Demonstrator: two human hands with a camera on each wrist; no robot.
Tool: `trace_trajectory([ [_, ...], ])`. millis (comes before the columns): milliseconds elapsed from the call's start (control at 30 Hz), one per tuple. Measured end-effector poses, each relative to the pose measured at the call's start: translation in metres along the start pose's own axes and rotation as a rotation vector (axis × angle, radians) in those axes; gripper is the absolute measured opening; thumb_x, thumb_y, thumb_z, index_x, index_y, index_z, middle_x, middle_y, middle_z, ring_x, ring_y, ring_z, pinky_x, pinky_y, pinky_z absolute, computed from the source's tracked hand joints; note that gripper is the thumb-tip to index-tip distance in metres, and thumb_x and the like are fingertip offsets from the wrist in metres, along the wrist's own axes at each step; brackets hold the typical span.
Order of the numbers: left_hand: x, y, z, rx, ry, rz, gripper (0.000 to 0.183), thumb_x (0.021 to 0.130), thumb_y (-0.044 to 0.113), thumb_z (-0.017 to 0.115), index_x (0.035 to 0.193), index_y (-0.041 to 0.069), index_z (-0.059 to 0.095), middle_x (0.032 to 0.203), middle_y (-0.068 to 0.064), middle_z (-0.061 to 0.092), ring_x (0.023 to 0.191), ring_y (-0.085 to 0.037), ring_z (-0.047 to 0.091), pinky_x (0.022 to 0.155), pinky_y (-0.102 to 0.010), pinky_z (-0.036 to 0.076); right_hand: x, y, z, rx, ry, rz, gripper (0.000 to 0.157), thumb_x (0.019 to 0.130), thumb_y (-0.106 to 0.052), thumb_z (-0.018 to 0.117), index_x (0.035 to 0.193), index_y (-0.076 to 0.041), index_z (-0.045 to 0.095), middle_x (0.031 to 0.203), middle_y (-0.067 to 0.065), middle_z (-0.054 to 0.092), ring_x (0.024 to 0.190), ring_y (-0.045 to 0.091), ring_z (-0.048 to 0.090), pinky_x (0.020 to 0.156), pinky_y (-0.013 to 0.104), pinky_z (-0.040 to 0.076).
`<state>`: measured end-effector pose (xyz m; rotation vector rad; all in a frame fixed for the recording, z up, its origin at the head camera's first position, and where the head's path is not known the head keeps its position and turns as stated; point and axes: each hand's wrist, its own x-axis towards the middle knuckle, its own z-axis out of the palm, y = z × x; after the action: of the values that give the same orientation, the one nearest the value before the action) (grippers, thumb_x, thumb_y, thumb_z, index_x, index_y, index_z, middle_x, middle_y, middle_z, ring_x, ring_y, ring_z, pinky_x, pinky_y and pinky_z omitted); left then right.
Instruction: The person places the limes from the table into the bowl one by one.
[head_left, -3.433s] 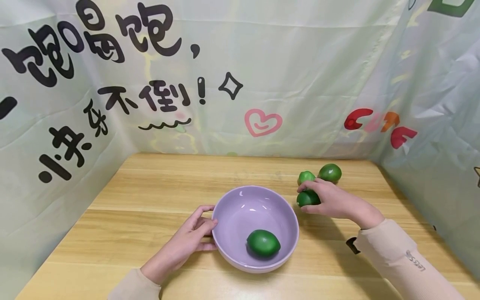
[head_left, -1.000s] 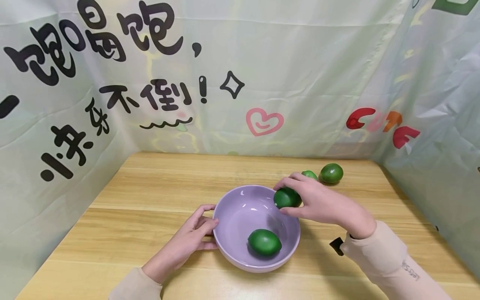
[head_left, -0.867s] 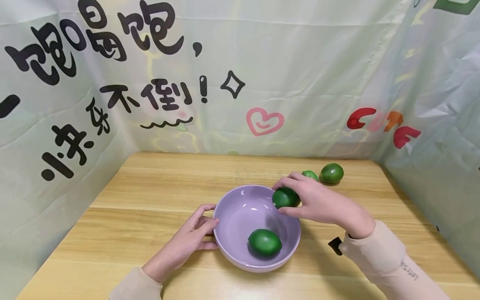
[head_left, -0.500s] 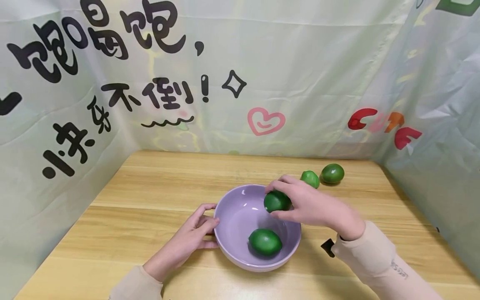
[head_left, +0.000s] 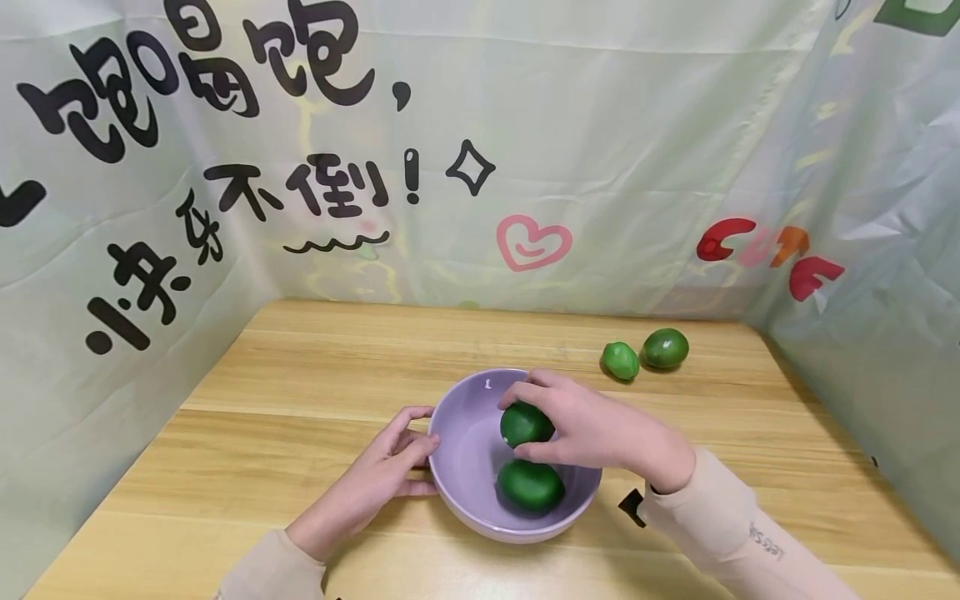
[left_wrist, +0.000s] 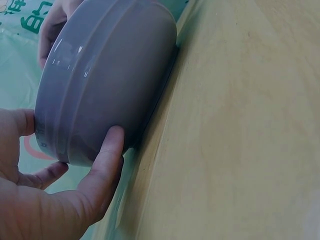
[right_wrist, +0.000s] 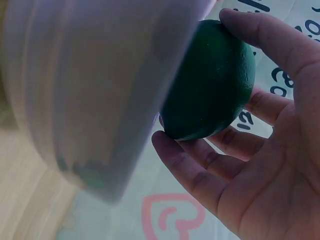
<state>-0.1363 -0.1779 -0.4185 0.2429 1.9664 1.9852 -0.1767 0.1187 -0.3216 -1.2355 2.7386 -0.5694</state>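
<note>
A pale, creased fabric backdrop [head_left: 600, 125], lettered and printed with a pink heart [head_left: 531, 250], rose behind and on both sides of a wood-grain tabletop [head_left: 315, 358]. In the head view, a round, glossy purple bowl [head_left: 461, 450] stood on the wood, with one smooth, oval resting fruit [head_left: 531, 487], dark green, inside it. The right hand [head_left: 585, 425] pinched a second, the held fruit [head_left: 527, 423], within the bowl's outline; whether the two touched could not be told. The left hand [head_left: 386, 467] gripped the bowl's left side. Farther back lay two more, a small, lumpy light-green fruit [head_left: 621, 361] beside a shiny, egg-shaped fruit [head_left: 665, 347], making four. In the left wrist view, spread fingertips met the bowl's ridged outer wall and rim. In the right wrist view, the held fruit showed faintly pebbled skin, partly hidden by the bowl, clasped by thumb and fingers.
</note>
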Motion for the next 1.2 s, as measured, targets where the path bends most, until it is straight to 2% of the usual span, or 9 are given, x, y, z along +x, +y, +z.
trace_trajectory([
  [200, 0.0, 0.0, 0.0, 0.01, 0.003, -0.007, 0.055, 0.111, 0.03, 0.061, 0.159, 0.013, 0.039, 0.14, -0.029, 0.06, 0.114, -0.028, 0.071, 0.097, -0.047, 0.068, 0.003, -0.009, 0.008, -0.025, -0.009, -0.055, 0.041, 0.094, -0.028, 0.084, 0.13, -0.017, 0.067, 0.123, 0.0, 0.061, 0.112, 0.015, 0.062, 0.097, 0.033, 0.062],
  [367, 0.001, 0.0, 0.001, 0.014, 0.01, -0.018, 0.054, 0.111, 0.03, 0.061, 0.158, 0.015, 0.041, 0.138, -0.027, 0.061, 0.113, -0.029, 0.071, 0.097, -0.047, 0.068, 0.006, -0.016, 0.014, -0.071, 0.007, -0.129, 0.04, 0.092, -0.028, 0.086, 0.126, -0.016, 0.068, 0.117, -0.001, 0.062, 0.105, 0.012, 0.061, 0.094, 0.03, 0.06],
  [467, 0.0, 0.0, 0.001, 0.015, 0.007, -0.015, 0.054, 0.111, 0.03, 0.061, 0.158, 0.014, 0.041, 0.138, -0.028, 0.06, 0.113, -0.029, 0.071, 0.097, -0.047, 0.068, 0.008, -0.019, 0.017, -0.091, 0.004, -0.146, 0.04, 0.092, -0.029, 0.087, 0.126, -0.016, 0.069, 0.115, -0.001, 0.062, 0.102, 0.011, 0.061, 0.091, 0.028, 0.06],
  [933, 0.0, 0.001, 0.0, 0.019, -0.003, -0.015, 0.055, 0.111, 0.032, 0.061, 0.158, 0.015, 0.04, 0.14, -0.027, 0.06, 0.114, -0.029, 0.071, 0.097, -0.047, 0.068, 0.015, -0.028, 0.024, -0.089, -0.06, -0.146, 0.04, 0.093, -0.03, 0.086, 0.126, -0.017, 0.069, 0.121, 0.001, 0.061, 0.107, 0.011, 0.061, 0.093, 0.025, 0.058],
  [1200, 0.0, 0.001, 0.0, 0.022, -0.005, -0.015, 0.055, 0.112, 0.033, 0.06, 0.159, 0.015, 0.04, 0.141, -0.028, 0.06, 0.114, -0.029, 0.071, 0.097, -0.046, 0.068, 0.017, -0.029, 0.029, -0.103, -0.094, -0.137, 0.041, 0.092, -0.029, 0.087, 0.127, -0.017, 0.069, 0.119, 0.0, 0.061, 0.102, 0.008, 0.061, 0.093, 0.023, 0.057],
])
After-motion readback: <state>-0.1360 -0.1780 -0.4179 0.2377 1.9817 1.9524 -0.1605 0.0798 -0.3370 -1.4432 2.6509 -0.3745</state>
